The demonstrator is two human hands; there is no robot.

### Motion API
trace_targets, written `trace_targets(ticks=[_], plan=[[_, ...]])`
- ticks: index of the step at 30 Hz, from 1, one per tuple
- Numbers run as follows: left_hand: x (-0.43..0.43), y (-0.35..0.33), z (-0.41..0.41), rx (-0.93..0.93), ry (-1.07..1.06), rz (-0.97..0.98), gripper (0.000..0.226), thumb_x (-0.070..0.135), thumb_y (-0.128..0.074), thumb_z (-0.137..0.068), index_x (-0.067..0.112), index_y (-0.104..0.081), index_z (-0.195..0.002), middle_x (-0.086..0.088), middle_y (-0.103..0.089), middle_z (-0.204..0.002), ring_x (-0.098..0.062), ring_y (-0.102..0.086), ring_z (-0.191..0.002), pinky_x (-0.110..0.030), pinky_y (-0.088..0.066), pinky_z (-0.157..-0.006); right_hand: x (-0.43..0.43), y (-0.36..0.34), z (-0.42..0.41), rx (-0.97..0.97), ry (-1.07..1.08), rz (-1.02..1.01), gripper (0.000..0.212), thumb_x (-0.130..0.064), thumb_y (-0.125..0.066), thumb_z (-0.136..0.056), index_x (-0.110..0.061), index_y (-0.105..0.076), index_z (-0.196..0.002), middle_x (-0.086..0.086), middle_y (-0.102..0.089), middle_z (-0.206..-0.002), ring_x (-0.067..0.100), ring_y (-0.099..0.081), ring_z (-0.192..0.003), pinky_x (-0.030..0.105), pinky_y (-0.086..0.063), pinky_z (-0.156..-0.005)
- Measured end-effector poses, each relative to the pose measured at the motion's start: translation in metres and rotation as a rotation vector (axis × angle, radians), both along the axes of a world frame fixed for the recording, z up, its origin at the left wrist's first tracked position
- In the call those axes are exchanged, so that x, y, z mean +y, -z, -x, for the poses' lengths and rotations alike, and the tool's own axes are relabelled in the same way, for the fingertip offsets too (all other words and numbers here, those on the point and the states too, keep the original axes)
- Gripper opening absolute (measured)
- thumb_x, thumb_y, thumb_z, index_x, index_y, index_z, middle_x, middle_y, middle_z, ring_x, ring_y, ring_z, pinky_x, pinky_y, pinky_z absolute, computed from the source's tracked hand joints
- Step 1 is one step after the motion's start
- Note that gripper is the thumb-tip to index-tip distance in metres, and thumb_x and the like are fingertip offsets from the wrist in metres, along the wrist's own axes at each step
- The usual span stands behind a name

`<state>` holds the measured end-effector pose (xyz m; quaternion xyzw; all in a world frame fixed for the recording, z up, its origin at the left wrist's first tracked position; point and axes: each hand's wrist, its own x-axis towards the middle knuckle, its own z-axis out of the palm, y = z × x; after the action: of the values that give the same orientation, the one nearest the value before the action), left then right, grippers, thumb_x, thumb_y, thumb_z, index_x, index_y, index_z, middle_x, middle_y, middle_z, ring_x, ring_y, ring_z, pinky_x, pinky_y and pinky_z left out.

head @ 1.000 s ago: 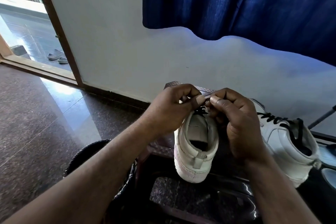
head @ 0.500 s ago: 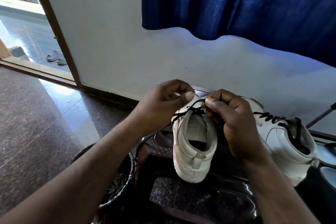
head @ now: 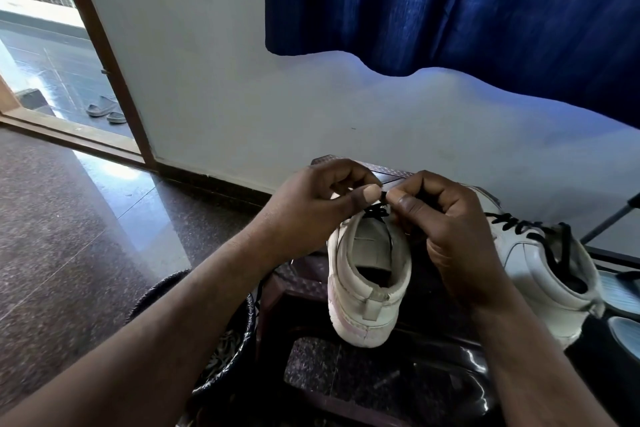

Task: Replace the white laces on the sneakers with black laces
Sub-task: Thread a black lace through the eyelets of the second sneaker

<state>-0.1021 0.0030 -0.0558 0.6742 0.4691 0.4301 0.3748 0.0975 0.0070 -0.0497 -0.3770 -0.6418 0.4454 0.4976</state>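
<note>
The near sneaker [head: 367,288] is sitting on a dark stool [head: 298,276] in the middle of the view. Its heel is pointing to 6 o'clock, toward the person. Its toe is pointing away to 12 o'clock, so its long way is running straight from near to far. The black lace [head: 378,211] is crossing the top of the tongue, at the 12 o'clock end of the shoe's opening.

Both hands are meeting just above that spot. The left hand [head: 311,215] is reaching in from 8 o'clock and the right hand [head: 453,232] from 4 o'clock. Each one is about as near to the lace as the other. From the left thumb [head: 370,192] the lace is lying at 3 o'clock. From the right thumb [head: 398,199] it is lying at 9 o'clock, so a little black bit is showing between the two thumb tips. The fingers of both hands are curling in tight, and each hand is pinching the lace with its thumb and curled fingers. I think the person is tying or tightening the top of the lace, and the pull will need to go sideways, to 9 and 3 o'clock.

The other sneaker [head: 540,267] is resting at 3 o'clock, just beside the right hand. It is already wearing black lacing [head: 512,224].
</note>
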Motion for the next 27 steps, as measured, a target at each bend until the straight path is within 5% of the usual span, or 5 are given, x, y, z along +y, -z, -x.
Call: trace_targets(ticks=[3,7,12,18,27], plan=[[-0.001,0.001,-0.009,0.007,-0.016,-0.050,0.009,0.030,-0.073,-0.096,0.022,-0.076,-0.100,0.004,-0.077,-0.095,-0.020,-0.073,-0.094,-0.046,-0.057,-0.090,0.001,0.001,0.000,0.016,0.022,-0.003,0.014,-0.004,-0.074,-0.091,-0.008,-0.068,-0.079,-0.003,-0.066,-0.068,0.010,-0.059,-0.064,0.023,-0.047,-0.065],[-0.003,-0.001,-0.013,-0.089,-0.126,-0.035,0.007,0.011,-0.073,-0.096,0.014,-0.073,-0.090,-0.002,-0.077,-0.083,-0.001,-0.063,-0.060,-0.017,-0.044,-0.062,0.002,-0.001,-0.003,0.093,0.011,0.096,0.018,-0.019,-0.083,-0.084,-0.010,-0.067,-0.087,0.008,-0.065,-0.078,0.015,-0.057,-0.068,0.026,-0.047,-0.064],[-0.010,-0.006,-0.022,0.042,-0.245,-0.022,0.011,0.020,-0.070,-0.093,0.025,-0.074,-0.084,0.006,-0.070,-0.067,-0.006,-0.057,-0.054,-0.024,-0.044,-0.056,0.007,0.003,-0.018,-0.463,0.025,0.076,0.027,-0.042,-0.089,-0.077,-0.029,-0.072,-0.093,-0.006,-0.074,-0.091,0.020,-0.071,-0.088,0.044,-0.057,-0.085],[-0.019,-0.012,-0.039,0.322,-0.294,-0.055,0.010,0.037,-0.072,-0.092,0.036,-0.078,-0.083,0.015,-0.073,-0.075,-0.002,-0.066,-0.072,-0.020,-0.050,-0.064,0.003,-0.001,-0.028,-0.178,0.048,0.196,0.033,-0.028,-0.087,-0.064,-0.004,-0.075,-0.082,0.013,-0.078,-0.086,0.020,-0.072,-0.078,0.027,-0.058,-0.071],[-0.018,-0.010,-0.043,0.476,-0.308,-0.150,0.009,0.038,-0.073,-0.086,0.034,-0.081,-0.085,0.017,-0.068,-0.073,-0.003,-0.061,-0.076,-0.009,-0.034,-0.059,-0.001,0.009,-0.031,0.229,0.009,0.576,0.020,-0.009,-0.077,-0.071,0.006,-0.069,-0.080,0.023,-0.076,-0.089,0.030,-0.074,-0.080,0.035,-0.065,-0.076]])
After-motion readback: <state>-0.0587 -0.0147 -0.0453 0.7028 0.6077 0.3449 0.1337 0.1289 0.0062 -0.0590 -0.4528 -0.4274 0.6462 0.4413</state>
